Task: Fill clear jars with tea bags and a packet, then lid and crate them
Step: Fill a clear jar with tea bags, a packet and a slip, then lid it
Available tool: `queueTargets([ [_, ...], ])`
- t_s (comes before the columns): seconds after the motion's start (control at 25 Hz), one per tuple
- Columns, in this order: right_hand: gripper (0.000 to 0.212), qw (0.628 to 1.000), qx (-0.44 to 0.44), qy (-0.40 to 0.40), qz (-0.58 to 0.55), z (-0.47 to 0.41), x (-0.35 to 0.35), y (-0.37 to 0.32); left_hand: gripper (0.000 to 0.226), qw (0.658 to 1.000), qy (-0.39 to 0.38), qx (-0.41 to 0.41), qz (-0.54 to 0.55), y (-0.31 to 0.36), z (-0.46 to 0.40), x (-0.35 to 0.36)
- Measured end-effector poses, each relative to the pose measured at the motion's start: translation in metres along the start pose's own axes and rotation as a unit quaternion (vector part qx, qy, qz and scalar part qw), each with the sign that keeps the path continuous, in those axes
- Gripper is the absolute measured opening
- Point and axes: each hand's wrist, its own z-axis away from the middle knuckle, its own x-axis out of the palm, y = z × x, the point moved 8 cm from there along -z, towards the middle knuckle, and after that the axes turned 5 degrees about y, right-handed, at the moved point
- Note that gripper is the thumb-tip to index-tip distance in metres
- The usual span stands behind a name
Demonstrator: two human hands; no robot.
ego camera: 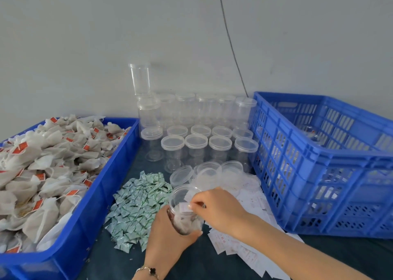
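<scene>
Lower centre of the frame: the left hand [168,235] wraps its fingers round an open clear jar [185,211] holding tea bags, just above the dark surface [350,256]. The right hand [219,207] pinches a small white slip [184,207] at the jar's mouth. Left: blue tray [89,211] heaped with tea bags [38,169]. Centre: green-white packets [136,205]; lidded empty jars [195,143] behind. Right: blue crate [319,173].
</scene>
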Motion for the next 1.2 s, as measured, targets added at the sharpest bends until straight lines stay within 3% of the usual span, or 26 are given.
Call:
queueTargets([
  [0.16, 0.029, 1.000, -0.006, 0.008, -0.022, 0.012, -0.045, 0.007, 0.077, 0.996, -0.041, 0.052, -0.056, 0.045, -0.011, -0.002],
  [0.28, 0.016, 0.999, -0.036, 0.028, -0.016, 0.019, -0.111, 0.012, 0.080, 0.988, -0.067, 0.122, -0.066, 0.114, -0.025, 0.002],
  [0.52, 0.015, 0.957, -0.086, 0.235, 0.150, 0.013, -0.281, 0.025, 0.066, 0.971, -0.078, 0.222, 0.029, 0.300, -0.063, 0.050],
  [0.64, 0.014, 0.925, -0.065, 0.307, 0.215, 0.012, -0.353, 0.061, 0.116, 0.941, -0.022, 0.336, 0.047, 0.392, -0.072, 0.080],
  [0.68, 0.015, 0.920, -0.046, 0.317, 0.228, 0.010, -0.369, 0.081, 0.116, 0.920, 0.003, 0.390, 0.032, 0.417, -0.069, 0.094],
  [0.8, 0.014, 0.907, 0.039, 0.277, 0.314, -0.010, -0.387, 0.156, 0.063, 0.856, -0.006, 0.510, -0.086, 0.469, -0.061, 0.164],
  [0.92, 0.015, 0.895, 0.139, 0.176, 0.386, -0.028, -0.367, 0.243, 0.039, 0.840, -0.146, 0.471, -0.227, 0.478, -0.076, 0.261],
  [1.0, 0.012, 0.893, 0.174, 0.116, 0.398, -0.030, -0.344, 0.298, 0.034, 0.812, -0.220, 0.450, -0.300, 0.469, -0.078, 0.321],
  [1.04, 0.008, 0.894, 0.185, 0.090, 0.397, -0.028, -0.333, 0.324, 0.037, 0.784, -0.257, 0.445, -0.349, 0.461, -0.076, 0.349],
  [1.16, 0.028, 0.888, 0.225, 0.016, 0.400, -0.017, -0.300, 0.388, 0.051, 0.678, -0.351, 0.429, -0.482, 0.427, -0.062, 0.408],
  [1.2, 0.028, 0.885, 0.229, 0.003, 0.406, -0.017, -0.294, 0.401, 0.049, 0.674, -0.361, 0.426, -0.484, 0.420, -0.060, 0.416],
])
